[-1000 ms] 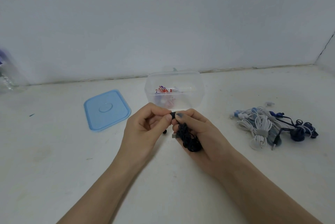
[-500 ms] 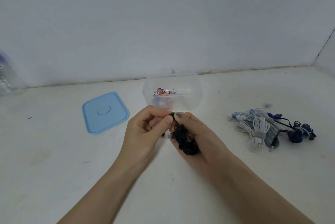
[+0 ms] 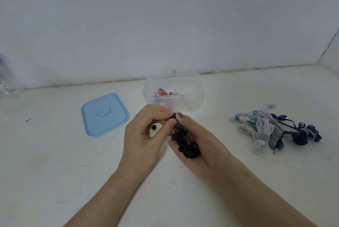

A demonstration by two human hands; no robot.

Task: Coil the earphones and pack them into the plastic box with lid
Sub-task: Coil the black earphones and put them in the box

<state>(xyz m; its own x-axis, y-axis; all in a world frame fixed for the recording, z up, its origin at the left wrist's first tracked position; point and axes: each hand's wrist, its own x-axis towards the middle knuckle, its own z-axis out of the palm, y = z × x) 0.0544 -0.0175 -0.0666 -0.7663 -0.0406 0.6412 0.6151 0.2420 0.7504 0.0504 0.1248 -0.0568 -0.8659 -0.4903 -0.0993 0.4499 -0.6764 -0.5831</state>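
A bundle of black earphones [image 3: 185, 142] lies in the palm of my right hand [image 3: 200, 138], whose fingers curl round it. My left hand [image 3: 145, 133] pinches the top end of the black cord together with my right fingertips. A small black ear tip [image 3: 154, 127] shows just left of my left hand's fingers. The clear plastic box [image 3: 194, 98] stands open just beyond my hands, with a red and white coil [image 3: 162, 92] inside. Its blue lid [image 3: 104, 114] lies flat to the left.
A pile of white, light blue and dark blue earphones [image 3: 271, 129] lies on the white surface at the right. A clear bottle [image 3: 7, 80] stands at the far left edge. A wall runs behind, with a corner at the far right.
My hands have shifted slightly with the black bundle. The small black ear tip now shows left of my left hand's fingers.
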